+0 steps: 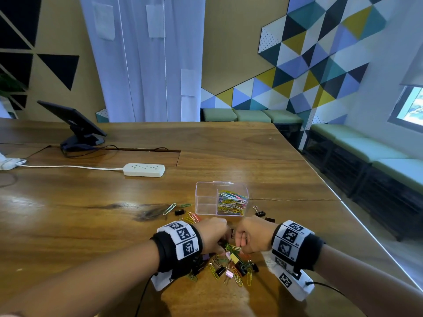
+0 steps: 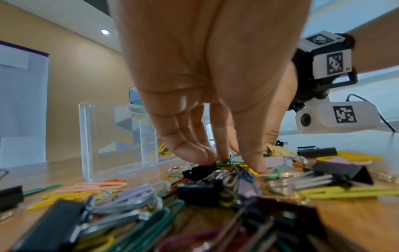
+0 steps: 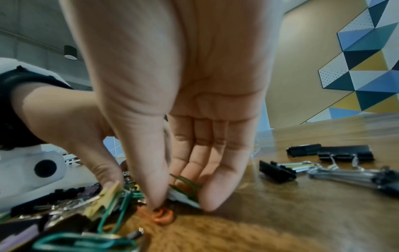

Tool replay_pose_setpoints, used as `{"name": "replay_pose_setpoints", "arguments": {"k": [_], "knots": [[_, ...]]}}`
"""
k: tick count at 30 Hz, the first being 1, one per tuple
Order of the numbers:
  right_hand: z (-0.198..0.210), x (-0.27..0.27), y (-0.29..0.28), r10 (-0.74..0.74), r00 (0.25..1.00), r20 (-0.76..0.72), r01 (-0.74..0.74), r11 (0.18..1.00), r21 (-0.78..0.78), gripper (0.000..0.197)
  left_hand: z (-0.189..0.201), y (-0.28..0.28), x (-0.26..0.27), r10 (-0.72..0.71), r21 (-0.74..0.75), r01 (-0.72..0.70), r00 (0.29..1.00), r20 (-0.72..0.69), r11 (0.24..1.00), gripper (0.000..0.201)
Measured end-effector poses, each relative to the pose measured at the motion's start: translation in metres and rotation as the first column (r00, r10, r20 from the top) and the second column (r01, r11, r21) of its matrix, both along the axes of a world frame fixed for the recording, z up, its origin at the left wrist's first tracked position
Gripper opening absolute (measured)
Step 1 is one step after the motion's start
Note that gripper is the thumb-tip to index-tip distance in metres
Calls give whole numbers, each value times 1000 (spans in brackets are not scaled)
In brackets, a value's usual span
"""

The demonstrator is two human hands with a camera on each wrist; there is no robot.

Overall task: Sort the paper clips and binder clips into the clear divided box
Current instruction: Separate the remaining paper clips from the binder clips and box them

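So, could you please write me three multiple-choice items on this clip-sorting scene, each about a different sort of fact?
1. Where do the sorted coloured paper clips lie in the clear plastic divided box?
A. right compartment
B. left compartment
C. on its lid

2. What colour is the power strip on the wooden table?
A. black
B. white
C. red

3. What is the right hand doing?
A. lying flat on the table
B. pinching clips at the mixed pile
C. lifting the box

Answers:
1 A, the left compartment looks empty.
2 B, its casing and cable are white.
3 B, its thumb and fingers close on green clips.
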State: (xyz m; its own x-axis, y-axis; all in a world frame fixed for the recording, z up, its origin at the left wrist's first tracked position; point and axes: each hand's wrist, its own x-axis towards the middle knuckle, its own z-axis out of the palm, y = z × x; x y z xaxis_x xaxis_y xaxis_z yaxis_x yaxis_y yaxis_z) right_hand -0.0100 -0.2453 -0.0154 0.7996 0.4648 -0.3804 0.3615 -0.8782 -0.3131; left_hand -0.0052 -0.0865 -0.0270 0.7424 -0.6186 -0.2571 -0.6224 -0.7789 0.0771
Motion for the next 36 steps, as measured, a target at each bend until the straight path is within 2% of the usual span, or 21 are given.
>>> {"name": "replay_pose_setpoints", "arguments": {"k": [8,14,20,25,30,36], "knots": [[1,-6,2,62,997,37,-60,997,-54,21,1,-1,5,-70,17,70,998,0,997,25],[-2,-4,2,63,998,19,-61,996,-62,19,2,-7,6,-103,66,102,995,-1,993,23],[6,6,-12,-10,1000,-24,10,1000,11,17,1,-9,7,-128,91,130,991,-30,987,29],[32,22,-18,-94,989,111,79,988,134,16,3,-7,7,-186,121,184,982,12,976,30],[53,40,-20,-219,943,251,135,940,312,10,11,-13,2,-263,146,256,964,35,956,26],[52,59,-11,-242,882,405,125,948,292,12,9,-17,3,-251,164,246,968,13,955,26]]}}
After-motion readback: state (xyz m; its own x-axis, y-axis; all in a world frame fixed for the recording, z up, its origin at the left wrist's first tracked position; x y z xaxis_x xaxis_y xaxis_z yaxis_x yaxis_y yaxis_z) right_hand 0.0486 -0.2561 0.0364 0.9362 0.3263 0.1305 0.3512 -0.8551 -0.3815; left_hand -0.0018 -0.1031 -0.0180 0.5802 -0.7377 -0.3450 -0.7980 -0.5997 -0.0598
